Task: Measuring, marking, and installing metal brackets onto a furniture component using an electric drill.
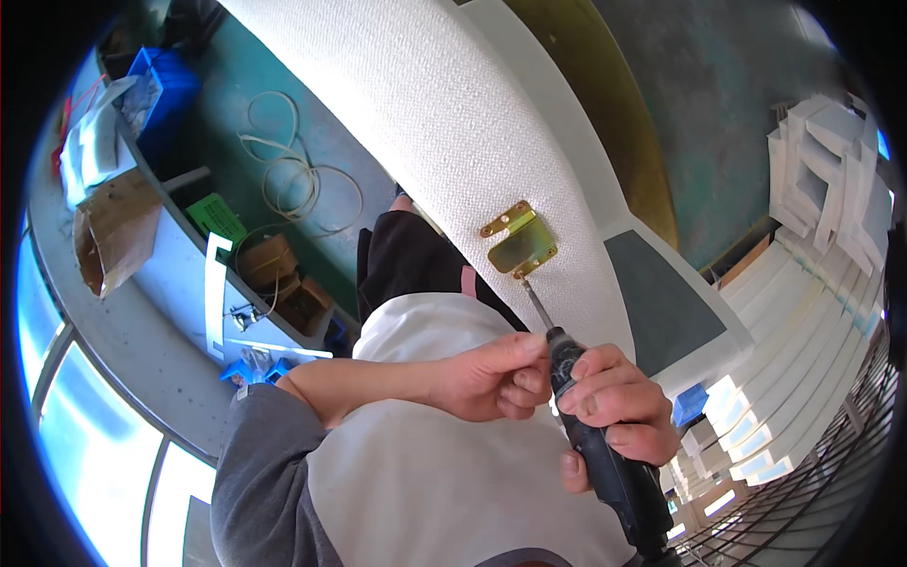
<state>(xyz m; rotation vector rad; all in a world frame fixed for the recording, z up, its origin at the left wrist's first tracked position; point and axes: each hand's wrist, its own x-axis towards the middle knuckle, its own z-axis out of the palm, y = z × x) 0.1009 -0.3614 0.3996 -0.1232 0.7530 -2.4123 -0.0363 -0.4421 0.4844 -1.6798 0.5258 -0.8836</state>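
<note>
My right hand [619, 406] is wrapped round a black electric screwdriver [605, 463], its long thin bit slanting up and to the left. The bit's tip meets the lower edge of a brass-coloured metal bracket [522, 253], at or beside a screw there. That bracket lies on a long white textured panel [406, 104], with screws or holes along its edges. Beside the screwdriver's nose, my left hand [501, 378] is closed, thumb and forefinger pinched together close to the tool. Whatever those fingers may hold is hidden.
A grey-topped bench [170, 321] curves along the left, bearing an open cardboard box [118, 227]. A blue bin [161, 94] stands farther back. Coiled pale hose [302, 180] lies on the green floor. At the right are stacked white panels [794, 331] and a wire rack [803, 491].
</note>
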